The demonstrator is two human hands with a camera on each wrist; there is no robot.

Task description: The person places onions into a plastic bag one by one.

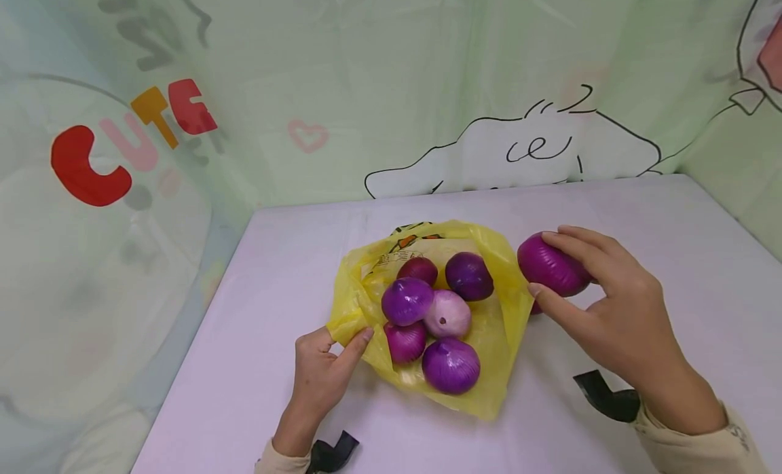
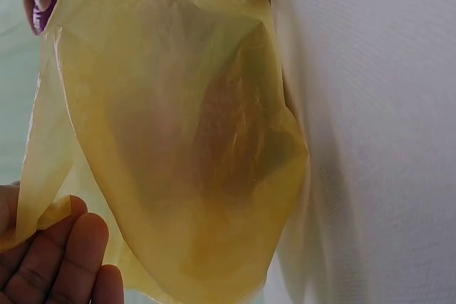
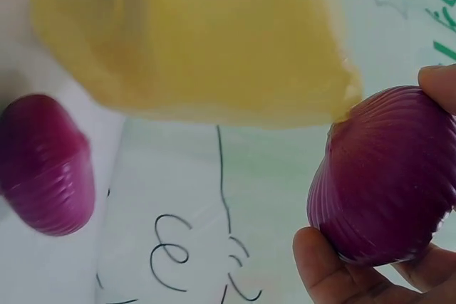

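Note:
A yellow plastic bag (image 1: 510,324) stands on the table with its mouth spread wide, and several purple onions (image 1: 451,365) lie inside it; one paler onion (image 1: 448,314) is among them. My left hand (image 1: 324,365) pinches the bag's rim at the near left, between thumb and fingers. In my right hand (image 1: 629,311) is a glossy purple onion (image 1: 552,265), gripped between thumb and fingertips beside the bag's right rim. The right wrist view shows this held onion (image 3: 388,176) right at the bag's edge. Another onion (image 3: 46,165) lies on the table below, mostly hidden in the head view.
The pale lilac table (image 1: 244,365) reaches back to a light green printed curtain (image 1: 379,87). A black strap end (image 1: 605,396) sticks out at my right wrist, and a similar one (image 1: 332,452) at my left.

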